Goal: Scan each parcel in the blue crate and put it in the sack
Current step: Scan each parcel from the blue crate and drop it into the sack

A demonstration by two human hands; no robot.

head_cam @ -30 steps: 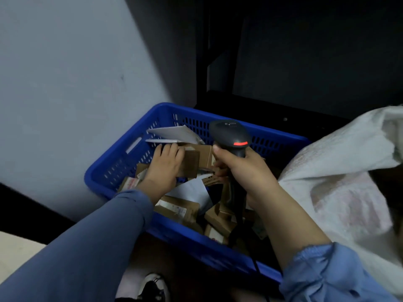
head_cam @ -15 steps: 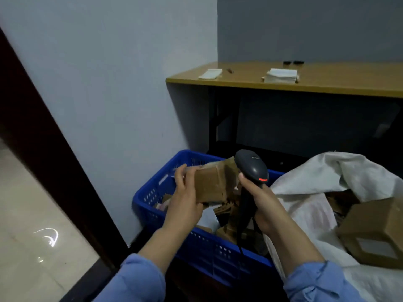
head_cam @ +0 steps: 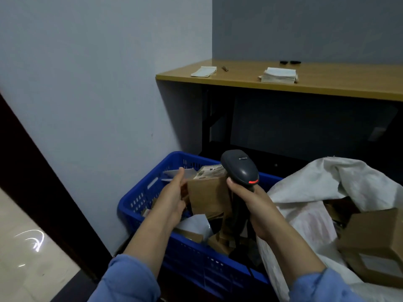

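Left hand (head_cam: 172, 199): fingers closed round the left edge of a brown kraft-paper parcel (head_cam: 207, 192), held upright above the blue crate (head_cam: 139, 199); printed label on its top end. Right hand (head_cam: 250, 205): fingers wrapped round the handle of a dark grey, smooth-domed scanner (head_cam: 239, 168), red strip lit, head just beside the parcel. Crate walls are perforated plastic; inside lie brown cartons (head_cam: 189, 235) and a pale mailer (head_cam: 196, 223). The white woven sack (head_cam: 305, 205), right of the crate, stands open and holds a cardboard box (head_cam: 375, 243). The wooden bench (head_cam: 239, 81) carries paper stacks (head_cam: 278, 75).
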